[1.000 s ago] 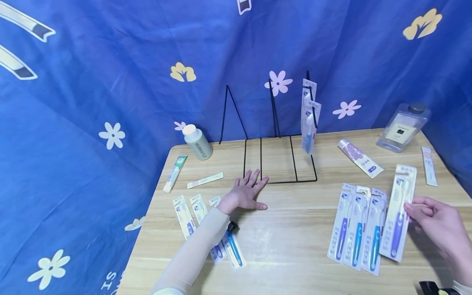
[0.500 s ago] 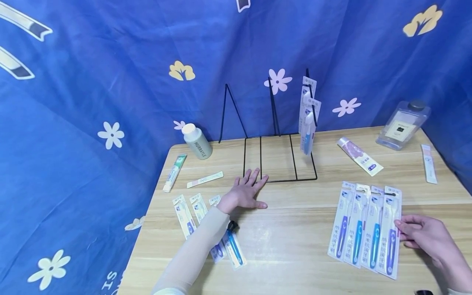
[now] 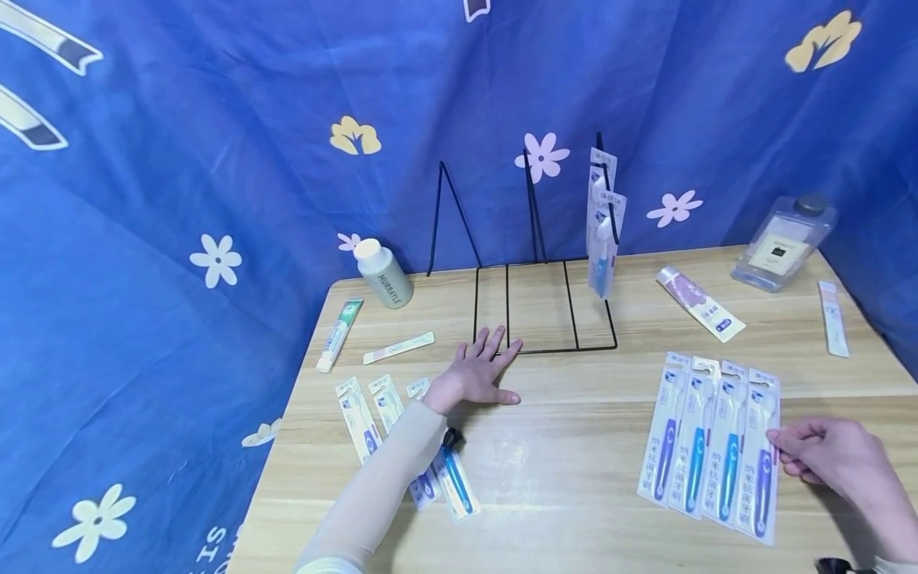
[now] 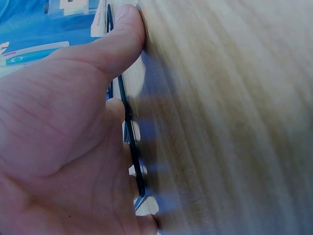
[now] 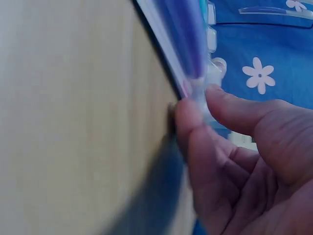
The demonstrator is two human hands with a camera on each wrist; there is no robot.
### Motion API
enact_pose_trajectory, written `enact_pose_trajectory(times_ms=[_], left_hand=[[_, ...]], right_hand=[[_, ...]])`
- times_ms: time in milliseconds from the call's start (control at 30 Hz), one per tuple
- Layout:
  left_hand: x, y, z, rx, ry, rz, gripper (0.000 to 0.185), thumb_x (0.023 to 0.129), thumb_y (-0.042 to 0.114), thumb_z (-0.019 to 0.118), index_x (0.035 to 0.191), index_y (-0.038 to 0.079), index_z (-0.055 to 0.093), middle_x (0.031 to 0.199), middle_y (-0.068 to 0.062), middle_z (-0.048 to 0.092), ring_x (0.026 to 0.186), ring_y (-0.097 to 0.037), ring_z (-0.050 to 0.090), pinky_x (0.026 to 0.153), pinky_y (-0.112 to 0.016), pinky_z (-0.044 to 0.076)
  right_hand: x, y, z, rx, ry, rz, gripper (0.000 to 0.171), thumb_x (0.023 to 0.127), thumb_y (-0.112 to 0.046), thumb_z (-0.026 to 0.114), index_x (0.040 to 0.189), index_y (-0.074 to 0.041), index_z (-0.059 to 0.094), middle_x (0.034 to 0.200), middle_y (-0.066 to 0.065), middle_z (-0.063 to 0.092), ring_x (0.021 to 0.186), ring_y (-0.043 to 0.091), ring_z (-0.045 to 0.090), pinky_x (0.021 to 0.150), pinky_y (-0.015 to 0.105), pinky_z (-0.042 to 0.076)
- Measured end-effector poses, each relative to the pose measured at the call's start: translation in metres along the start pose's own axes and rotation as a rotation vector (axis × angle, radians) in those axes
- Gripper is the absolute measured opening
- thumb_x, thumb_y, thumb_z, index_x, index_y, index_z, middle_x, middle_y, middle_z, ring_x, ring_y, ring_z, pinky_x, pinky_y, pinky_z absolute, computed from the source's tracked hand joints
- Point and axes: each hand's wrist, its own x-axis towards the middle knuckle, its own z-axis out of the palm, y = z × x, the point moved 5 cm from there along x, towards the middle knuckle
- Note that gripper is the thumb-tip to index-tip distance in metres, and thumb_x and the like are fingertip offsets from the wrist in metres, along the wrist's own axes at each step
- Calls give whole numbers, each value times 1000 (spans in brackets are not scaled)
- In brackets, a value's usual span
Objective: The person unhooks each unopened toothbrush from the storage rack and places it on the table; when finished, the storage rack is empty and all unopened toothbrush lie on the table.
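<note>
My right hand (image 3: 835, 458) pinches the right edge of a packaged purple toothbrush (image 3: 760, 454) between thumb and fingers. In the right wrist view that purple toothbrush (image 5: 183, 34) stands just off the wood or at its surface; I cannot tell which. Left of it lie packaged toothbrushes side by side: a blue one (image 3: 728, 446), another blue one (image 3: 696, 446) and a purple one (image 3: 667, 438). My left hand (image 3: 479, 381) is spread, fingertips at the front bar of the black wire rack (image 3: 552, 351). In the left wrist view its straight thumb (image 4: 117, 41) shows beside the bar.
Toothbrush packs (image 3: 602, 247) hang on the rack's right hook. More packs (image 3: 358, 418) lie under the left forearm. Around the table (image 3: 559, 478) are a grey-green bottle (image 3: 387, 279), a green-capped tube (image 3: 339, 335), a purple-white tube (image 3: 701, 303), a clear bottle (image 3: 782, 243) and slim sachets (image 3: 833, 319).
My right hand has moved left and lowered the purple toothbrush pack into line beside the other three. My left hand has stayed at the rack.
</note>
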Motion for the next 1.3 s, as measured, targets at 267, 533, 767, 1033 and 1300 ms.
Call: enact_pose_trajectory(times_ms=[267, 533, 767, 1033, 1300], left_hand=[[-1, -1, 2, -1, -4, -1, 103, 88, 75, 56, 164, 37, -3, 172, -5, -18, 159, -34, -14, 125, -64, 6], [5, -5, 12, -70, -10, -1, 106, 86, 73, 61, 163, 40, -5, 170, -2, -23, 158, -32, -18, 125, -65, 3], [7, -5, 11, -72, 1, 9, 106, 85, 75, 61, 163, 41, -3, 171, -2, -20, 159, -33, -15, 124, -67, 6], [-1, 1, 5, -47, -5, 1, 104, 87, 73, 60, 163, 38, -3, 171, -4, -20, 159, -34, -14, 125, -65, 7], [4, -3, 6, -51, 9, 5, 105, 86, 76, 59, 163, 40, -3, 171, -3, -20, 159, -35, -15, 124, -67, 6]], right_hand=[[6, -70, -29, -118, 357, -371, 36, 91, -30, 76, 106, 3, 73, 85, 18, 75, 67, -7, 52, 56, 20, 40], [14, -182, -21, 248, 370, -608, 44, 91, -20, 78, 131, -8, 67, 124, 20, 71, 95, -24, 52, 81, 0, 43], [34, -270, -8, 462, 280, -701, 69, 87, -17, 81, 149, -16, 50, 145, 13, 60, 133, 24, 58, 111, 42, 45], [58, -303, 1, 487, 352, -689, 35, 90, -8, 76, 121, 4, 64, 111, 24, 75, 87, 3, 69, 76, 10, 51], [37, -288, -2, 497, 396, -671, 17, 92, -8, 72, 105, 4, 70, 99, 22, 75, 76, -7, 61, 69, 9, 50]])
